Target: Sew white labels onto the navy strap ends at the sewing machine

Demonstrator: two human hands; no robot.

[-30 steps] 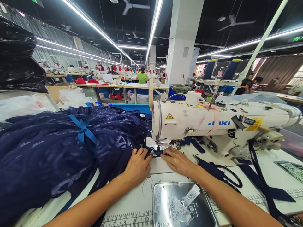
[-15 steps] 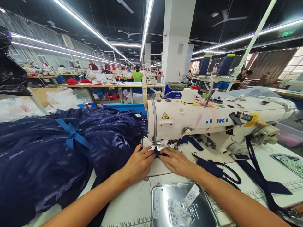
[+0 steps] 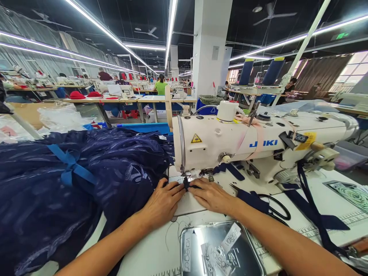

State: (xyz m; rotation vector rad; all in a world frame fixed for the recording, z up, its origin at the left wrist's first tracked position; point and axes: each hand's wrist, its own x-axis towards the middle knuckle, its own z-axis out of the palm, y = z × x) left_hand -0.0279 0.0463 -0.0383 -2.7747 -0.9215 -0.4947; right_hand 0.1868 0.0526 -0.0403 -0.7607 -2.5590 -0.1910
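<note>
Under the needle end of a white sewing machine [image 3: 195,153] lies a small dark navy fabric piece [image 3: 186,187]. My left hand [image 3: 164,199] presses on its left side, fingers bent and pointing at the presser foot. From the other side my right hand [image 3: 211,196] holds the same piece, its fingertips close to the left ones. The fabric is mostly hidden beneath my fingers. A large heap of navy garments [image 3: 115,161], with a blue ribbon bow [image 3: 70,164] across it, lies left of my left hand.
A shiny metal tin [image 3: 198,234] with white labels sits before my hands. Black-handled scissors [image 3: 276,207] and navy strips [image 3: 313,211] lie to the right. Two navy thread cones [image 3: 273,72] stand behind the machine. Other people sit at distant worktables.
My view has turned slightly, so the whole scene sits a little further left. Both hands remain at the needle on the navy fabric, with only slight finger movement.
</note>
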